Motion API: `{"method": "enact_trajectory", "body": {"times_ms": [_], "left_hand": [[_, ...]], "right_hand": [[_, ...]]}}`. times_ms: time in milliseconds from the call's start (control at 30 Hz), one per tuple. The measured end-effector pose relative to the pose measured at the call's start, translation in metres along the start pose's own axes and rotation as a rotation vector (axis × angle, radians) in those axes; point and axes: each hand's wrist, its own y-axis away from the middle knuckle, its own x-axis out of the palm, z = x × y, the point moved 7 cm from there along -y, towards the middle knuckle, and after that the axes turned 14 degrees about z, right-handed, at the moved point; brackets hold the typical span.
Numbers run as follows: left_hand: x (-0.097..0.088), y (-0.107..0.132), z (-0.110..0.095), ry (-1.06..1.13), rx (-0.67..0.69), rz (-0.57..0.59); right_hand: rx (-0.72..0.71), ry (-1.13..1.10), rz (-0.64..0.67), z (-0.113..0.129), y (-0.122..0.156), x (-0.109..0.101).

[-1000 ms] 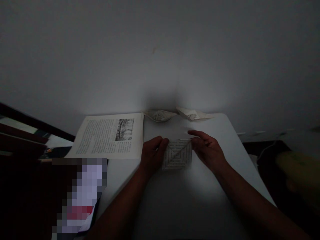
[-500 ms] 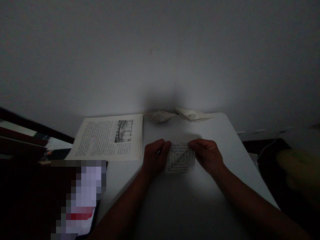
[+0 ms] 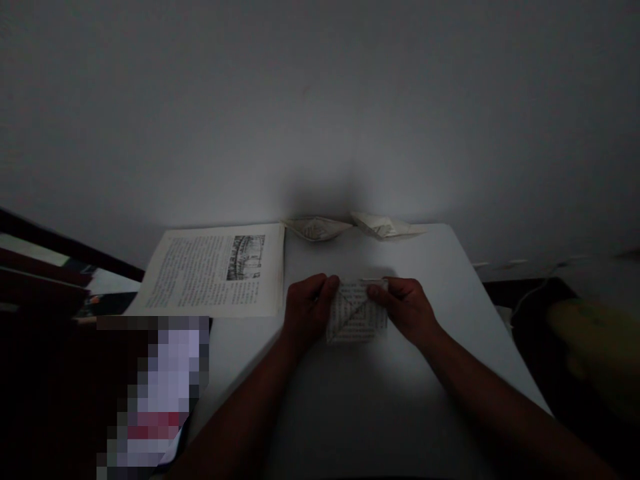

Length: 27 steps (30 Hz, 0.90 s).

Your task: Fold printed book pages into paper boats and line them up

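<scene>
A small folded square of printed paper (image 3: 356, 319) lies on the white table (image 3: 360, 400), with diagonal creases across it. My left hand (image 3: 307, 311) is curled at its upper left corner, thumb and fingers pinching the edge. At the upper right corner, my right hand (image 3: 406, 307) pinches the top edge with closed fingers. Both hands rest low on the table surface.
An open book (image 3: 215, 270) with text and a picture lies at the left of the table. Two folded paper boats (image 3: 317, 228) (image 3: 385, 227) stand at the far edge by the wall. Dark clutter and a blurred patch fill the lower left.
My right hand went from spread fingers over the paper's right corner to a closed pinch on its top edge, moving slightly left. The left hand stayed at the left corner.
</scene>
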Motion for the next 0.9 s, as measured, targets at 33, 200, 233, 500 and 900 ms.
{"method": "enact_trajectory", "body": {"times_ms": [33,200,233,500,900], "left_hand": [[0.0,0.0,0.001,0.004,-0.011,-0.003],[0.002,-0.001,0.004,0.038,-0.055,0.021],[0.002,-0.001,0.005,0.046,-0.057,0.021],[0.0,-0.001,0.008,0.074,-0.057,-0.014],[0.012,-0.004,0.015,0.232,-0.111,0.047]], "right_hand": [[0.014,0.003,0.015,-0.001,0.0,0.001],[0.055,0.074,-0.016,-0.003,0.001,0.001],[0.053,0.081,-0.034,-0.002,0.002,0.001],[0.068,0.084,0.003,-0.002,0.003,0.014],[0.179,-0.042,0.081,-0.004,0.004,0.017]]}}
